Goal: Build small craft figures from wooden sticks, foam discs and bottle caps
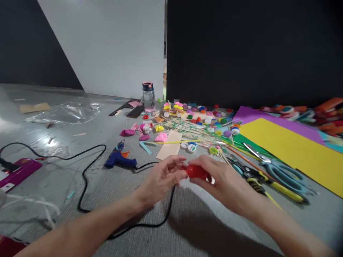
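A small red object (pixel 197 171), perhaps a balloon, is held between my two hands above the grey table. My right hand (pixel 214 175) grips its body from above and the right, thumb beneath it. Thumb and fingers of my left hand (pixel 167 175) pinch its left end, which is blurred. To the left of my hands lies a blue glue gun (pixel 120 159) with its black cable running under my arms. A beige card (pixel 170 144) lies just beyond my left hand, with white bottle caps beside it.
Blue-handled scissors (pixel 284 173), yellow-handled pliers (pixel 284 191) and yellow sheets (pixel 292 150) lie at the right. Coloured caps, sticks and a water bottle (pixel 148 98) stand or lie farther back. A purple power strip (pixel 20 174) is at the left.
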Available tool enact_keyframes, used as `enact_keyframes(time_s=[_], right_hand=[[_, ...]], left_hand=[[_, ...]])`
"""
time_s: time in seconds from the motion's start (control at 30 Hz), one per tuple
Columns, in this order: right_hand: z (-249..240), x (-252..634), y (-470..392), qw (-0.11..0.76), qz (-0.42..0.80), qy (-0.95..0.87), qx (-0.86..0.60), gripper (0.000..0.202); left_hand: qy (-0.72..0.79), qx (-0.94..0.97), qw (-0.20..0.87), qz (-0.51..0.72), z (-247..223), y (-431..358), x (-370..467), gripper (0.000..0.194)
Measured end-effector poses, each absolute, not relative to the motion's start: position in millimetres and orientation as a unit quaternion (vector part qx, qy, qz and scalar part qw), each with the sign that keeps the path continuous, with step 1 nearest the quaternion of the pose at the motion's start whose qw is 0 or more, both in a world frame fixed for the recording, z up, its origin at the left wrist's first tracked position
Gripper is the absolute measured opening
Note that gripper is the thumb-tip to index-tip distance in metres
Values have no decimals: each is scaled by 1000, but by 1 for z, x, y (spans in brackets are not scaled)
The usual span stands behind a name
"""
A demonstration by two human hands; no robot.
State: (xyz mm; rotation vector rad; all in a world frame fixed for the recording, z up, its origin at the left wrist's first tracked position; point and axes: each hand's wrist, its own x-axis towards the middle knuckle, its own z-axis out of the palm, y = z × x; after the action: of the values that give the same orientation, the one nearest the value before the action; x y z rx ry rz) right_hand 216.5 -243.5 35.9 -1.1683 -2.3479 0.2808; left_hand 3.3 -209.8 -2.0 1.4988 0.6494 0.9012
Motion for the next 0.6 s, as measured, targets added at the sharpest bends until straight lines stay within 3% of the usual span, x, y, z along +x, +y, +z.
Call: enact_keyframes(time_s=[0.07, 0.17, 0.27, 0.4, 0.6], right_hand=[[35, 204, -249, 261, 98, -875, -395, 17], [32, 197, -254, 247, 81, -889, -377, 24], [30, 203, -253, 235, 70, -892, -380, 32], [17, 222, -238, 222, 19, -875, -430, 27], [-13, 241, -207, 112, -59, -829, -544, 16]], left_hand=[[246, 585, 687, 353, 5, -213, 5, 39], [244, 553, 733, 313, 10, -215, 4, 33], [257, 547, 738, 298, 6, -214, 3, 32], [274, 531, 725, 343, 0, -208, 3, 33], [286, 477, 700, 448, 6, -201, 0, 41]])
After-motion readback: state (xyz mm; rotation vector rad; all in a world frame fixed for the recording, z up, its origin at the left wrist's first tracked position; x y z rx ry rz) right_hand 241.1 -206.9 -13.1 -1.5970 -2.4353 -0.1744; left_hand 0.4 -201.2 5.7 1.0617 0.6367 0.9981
